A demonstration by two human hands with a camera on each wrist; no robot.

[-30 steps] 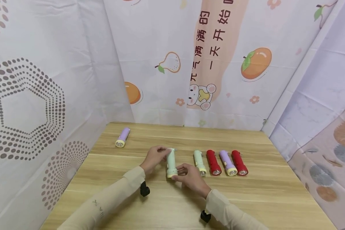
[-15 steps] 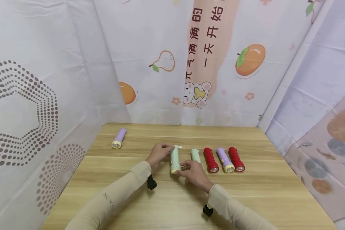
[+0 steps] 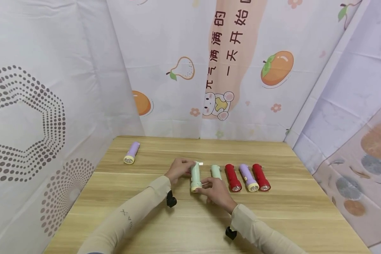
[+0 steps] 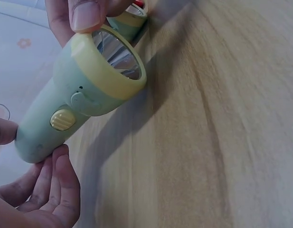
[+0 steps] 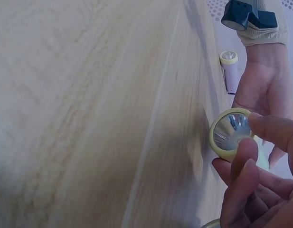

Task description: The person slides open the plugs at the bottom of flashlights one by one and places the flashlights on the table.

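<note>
Both hands hold a mint-green flashlight (image 3: 195, 175) with a cream head ring. My left hand (image 3: 179, 168) pinches its tail end, thumb and fingers on opposite sides in the left wrist view. At the lens end, my right hand (image 3: 218, 192) grips the head ring; its thumb and fingers show around the reflector (image 5: 230, 131) in the right wrist view. A yellow switch (image 4: 63, 119) sits on the barrel. Just right of it lies a second green flashlight (image 3: 216, 171), its head hidden behind my right hand.
Farther right in the row lie a red flashlight (image 3: 233, 177), a purple flashlight (image 3: 248, 177) and another red flashlight (image 3: 261, 177). A lone purple flashlight (image 3: 132, 152) lies at the back left of the wooden table (image 3: 184, 225). Printed curtains (image 3: 165, 42) enclose the back and sides.
Both hands have carried the green flashlight a little to the right, closer to the row. The right hand now covers the second green flashlight's head. The head view has shifted slightly.
</note>
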